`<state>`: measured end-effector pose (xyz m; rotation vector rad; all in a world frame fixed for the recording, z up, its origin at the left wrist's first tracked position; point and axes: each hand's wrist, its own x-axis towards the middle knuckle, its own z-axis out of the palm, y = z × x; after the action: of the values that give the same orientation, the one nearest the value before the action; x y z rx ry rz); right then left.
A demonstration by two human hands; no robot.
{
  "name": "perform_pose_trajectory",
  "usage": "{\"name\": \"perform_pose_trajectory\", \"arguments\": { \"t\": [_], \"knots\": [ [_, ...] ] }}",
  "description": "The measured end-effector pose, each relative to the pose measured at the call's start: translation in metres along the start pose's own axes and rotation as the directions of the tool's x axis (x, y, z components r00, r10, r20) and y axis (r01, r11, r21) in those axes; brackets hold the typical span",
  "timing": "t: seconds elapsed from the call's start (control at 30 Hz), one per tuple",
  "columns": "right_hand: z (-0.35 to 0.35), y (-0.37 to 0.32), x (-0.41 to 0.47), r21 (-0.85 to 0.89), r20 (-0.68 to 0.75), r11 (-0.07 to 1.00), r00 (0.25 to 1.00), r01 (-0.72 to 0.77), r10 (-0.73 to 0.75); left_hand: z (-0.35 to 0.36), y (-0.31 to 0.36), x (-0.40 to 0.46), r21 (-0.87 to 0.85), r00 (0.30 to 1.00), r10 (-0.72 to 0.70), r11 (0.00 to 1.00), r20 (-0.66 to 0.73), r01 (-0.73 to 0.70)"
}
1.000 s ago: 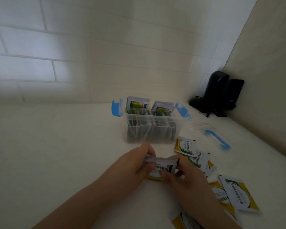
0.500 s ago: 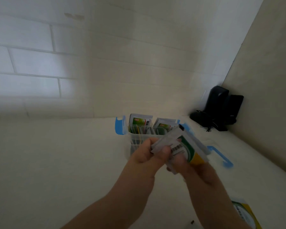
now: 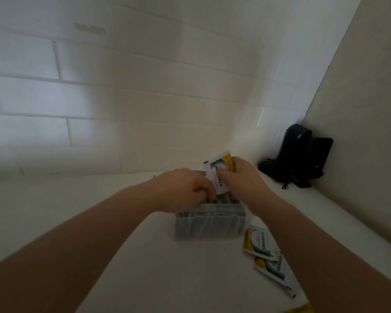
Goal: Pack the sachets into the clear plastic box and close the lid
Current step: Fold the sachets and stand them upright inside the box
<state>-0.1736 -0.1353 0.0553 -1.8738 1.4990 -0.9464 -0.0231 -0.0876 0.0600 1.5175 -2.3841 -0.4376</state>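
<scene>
The clear plastic box (image 3: 209,224) stands on the white counter, packed with upright sachets seen through its front wall. My right hand (image 3: 242,179) grips a small stack of white, green and yellow sachets (image 3: 219,171) upright over the box's open top. My left hand (image 3: 185,188) is over the box's left part, its fingers curled down among the sachets inside; what they hold is hidden. Loose sachets (image 3: 259,242) lie on the counter right of the box, another (image 3: 272,271) nearer me. The lid is hidden behind my hands.
A black device (image 3: 300,154) with a cord sits in the far right corner against the walls. White tiled wall stands behind the box. A yellow sachet corner (image 3: 300,309) shows at the bottom edge.
Both hands moved forward from near me to over the box, carrying the picked-up sachets. My left hand let go of the stack and dipped into the box.
</scene>
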Motion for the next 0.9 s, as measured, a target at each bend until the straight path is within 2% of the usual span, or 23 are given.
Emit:
{"name": "perform_pose_trajectory", "arguments": {
  "t": [0.1, 0.17, 0.3, 0.4, 0.53, 0.6, 0.7, 0.8, 0.9],
  "knots": [
    [0.001, 0.008, 0.001, 0.113, 0.012, 0.991, 0.998, -0.069, 0.068, 0.002, -0.004, 0.002, 0.115, 0.995, -0.014, 0.993, 0.101, 0.002],
    [-0.002, 0.01, 0.001, 0.124, 0.025, 0.988, 0.996, -0.093, 0.091, 0.003, -0.005, 0.003, 0.182, 0.992, -0.023, 0.983, 0.127, -0.001],
    [-0.001, 0.011, -0.002, 0.01, 0.039, 0.998, 0.998, -0.055, 0.055, 0.003, -0.009, -0.002, 0.293, 0.999, 0.036, 0.956, -0.013, -0.03],
    [0.001, 0.006, -0.005, -0.08, 0.064, 0.997, 0.998, 0.014, -0.009, 0.004, -0.019, -0.004, 0.336, 0.993, 0.117, 0.936, -0.025, -0.102],
    [0.003, 0.0, -0.007, -0.117, 0.179, 0.992, 0.984, 0.044, -0.023, 0.009, -0.023, -0.002, 0.328, 0.984, 0.167, 0.935, -0.07, -0.135],
    [0.003, -0.004, -0.007, -0.211, 0.259, 0.976, 0.966, 0.06, -0.003, 0.011, -0.023, -0.003, 0.317, 0.982, 0.162, 0.941, -0.102, -0.123],
    [0.007, -0.014, -0.005, -0.424, 0.333, 0.899, 0.942, 0.107, 0.045, 0.013, -0.024, -0.002, 0.338, 0.981, 0.16, 0.934, -0.108, -0.115],
    [0.02, -0.025, 0.0, -0.631, 0.402, 0.75, 0.911, 0.2, 0.095, 0.014, -0.023, -0.001, 0.324, 0.981, 0.141, 0.941, -0.131, -0.092],
    [0.025, -0.032, 0.002, -0.7, 0.46, 0.672, 0.872, 0.242, 0.166, 0.014, -0.023, -0.001, 0.285, 0.978, 0.122, 0.956, -0.169, -0.07]
  ]
}}
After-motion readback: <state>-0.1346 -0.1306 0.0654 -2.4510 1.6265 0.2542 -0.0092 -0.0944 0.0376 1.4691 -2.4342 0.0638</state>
